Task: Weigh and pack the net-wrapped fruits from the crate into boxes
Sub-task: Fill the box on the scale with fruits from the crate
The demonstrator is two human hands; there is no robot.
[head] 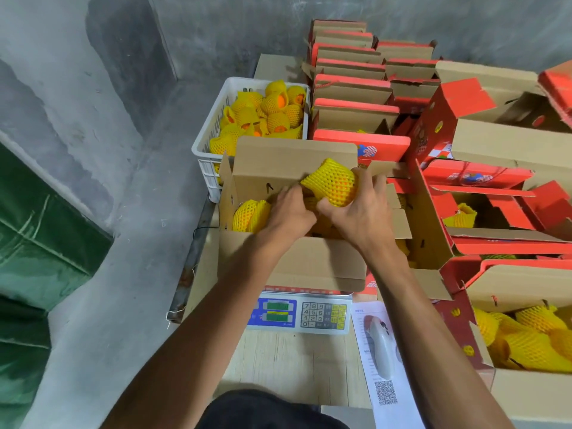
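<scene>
There's the net-wrapped fruit (332, 182), held over the open box (291, 264) on the scale (300, 314), right hand (356, 212) curled round its belly; foam netting looks soft and grippy, so cup it whole. Left hand (288, 209) is down among packed fruit, its fingers hidden, crate (213, 140) behind

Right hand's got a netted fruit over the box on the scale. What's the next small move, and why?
Probably lower the netted fruit held by the right hand into the open box on the scale; the left hand is already inside among the packed ones.
</scene>
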